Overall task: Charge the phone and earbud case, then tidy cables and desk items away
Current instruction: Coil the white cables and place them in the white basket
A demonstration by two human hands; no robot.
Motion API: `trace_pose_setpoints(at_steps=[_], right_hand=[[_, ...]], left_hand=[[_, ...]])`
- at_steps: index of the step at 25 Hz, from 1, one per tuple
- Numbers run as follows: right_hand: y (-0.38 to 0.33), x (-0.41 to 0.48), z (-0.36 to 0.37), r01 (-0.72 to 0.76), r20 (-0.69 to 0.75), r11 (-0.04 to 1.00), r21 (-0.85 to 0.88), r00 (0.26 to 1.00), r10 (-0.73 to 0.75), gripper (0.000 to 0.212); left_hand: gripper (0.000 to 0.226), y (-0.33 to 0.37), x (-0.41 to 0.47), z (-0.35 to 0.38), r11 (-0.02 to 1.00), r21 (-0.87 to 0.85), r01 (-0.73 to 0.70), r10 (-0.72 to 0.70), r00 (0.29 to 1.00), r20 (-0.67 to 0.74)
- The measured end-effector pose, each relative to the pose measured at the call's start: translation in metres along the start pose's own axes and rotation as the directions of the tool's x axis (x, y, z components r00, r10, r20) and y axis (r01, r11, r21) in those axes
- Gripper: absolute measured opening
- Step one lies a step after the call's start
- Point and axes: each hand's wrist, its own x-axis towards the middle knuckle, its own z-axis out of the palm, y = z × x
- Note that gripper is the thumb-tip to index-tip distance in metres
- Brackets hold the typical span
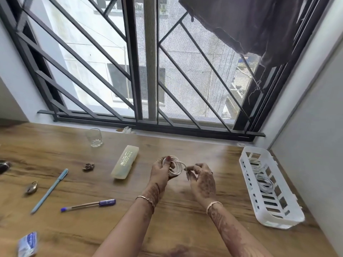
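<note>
A white cable (176,166) is wound into a small coil above the middle of the wooden desk (185,229). My left hand (161,171) grips the coil, thumb over its top. My right hand (201,179) pinches the cable's loose end beside the coil. A white slotted basket (289,217) stands at the right edge of the desk, with two coiled white cables (263,181) lying in it. No phone or earbud case is in view.
On the desk's left lie a light blue pen (50,191), a blue-capped clear pen (89,204), a padlock (32,187), a brown hair clip (88,166), a pale plastic case (125,162), a glass (94,137) and a blue-white packet (27,243). A barred window rises behind.
</note>
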Motion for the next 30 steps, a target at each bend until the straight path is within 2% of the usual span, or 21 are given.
trace_pose_setpoints(at_steps=[3, 5, 9, 12, 20, 25, 27, 30], right_hand=[[-0.009, -0.004, 0.005, -0.037, -0.074, 0.997, 0.065, 0.996, 0.041, 0.016], [-0.013, -0.005, 0.009, -0.113, -0.109, 0.979, 0.168, 0.985, 0.133, 0.017], [-0.017, 0.002, 0.007, -0.293, 0.085, 0.865, 0.408, 0.955, 0.283, 0.026], [-0.017, 0.007, 0.004, -0.324, 0.184, 0.809, 0.49, 0.946, 0.267, 0.024], [-0.012, 0.013, 0.002, -0.376, 0.231, 0.669, 0.641, 0.926, 0.298, 0.008], [-0.015, 0.018, -0.002, -0.34, 0.237, 0.701, 0.627, 0.94, 0.244, 0.002], [-0.015, 0.018, -0.005, -0.334, 0.259, 0.724, 0.603, 0.941, 0.217, 0.008], [-0.013, 0.02, -0.008, -0.351, 0.294, 0.682, 0.642, 0.934, 0.204, 0.008]], left_hand=[[0.016, -0.001, 0.001, 0.012, 0.999, -0.005, -0.042, 0.041, 0.997, -0.067], [0.016, -0.003, 0.003, 0.016, 0.998, -0.01, -0.056, 0.055, 0.995, -0.078], [0.016, -0.004, -0.001, 0.02, 0.998, -0.008, -0.068, 0.067, 0.997, -0.044], [0.016, -0.007, -0.002, 0.02, 0.996, 0.026, -0.083, 0.084, 0.996, -0.029], [0.014, -0.006, -0.006, 0.018, 0.996, 0.02, -0.084, 0.083, 0.995, 0.053], [0.006, 0.001, -0.007, 0.016, 0.994, 0.029, -0.104, 0.101, 0.991, 0.084], [0.004, 0.005, -0.005, 0.014, 0.991, 0.044, -0.126, 0.122, 0.989, 0.088], [0.008, 0.007, -0.003, 0.011, 0.99, 0.068, -0.126, 0.118, 0.987, 0.11]])
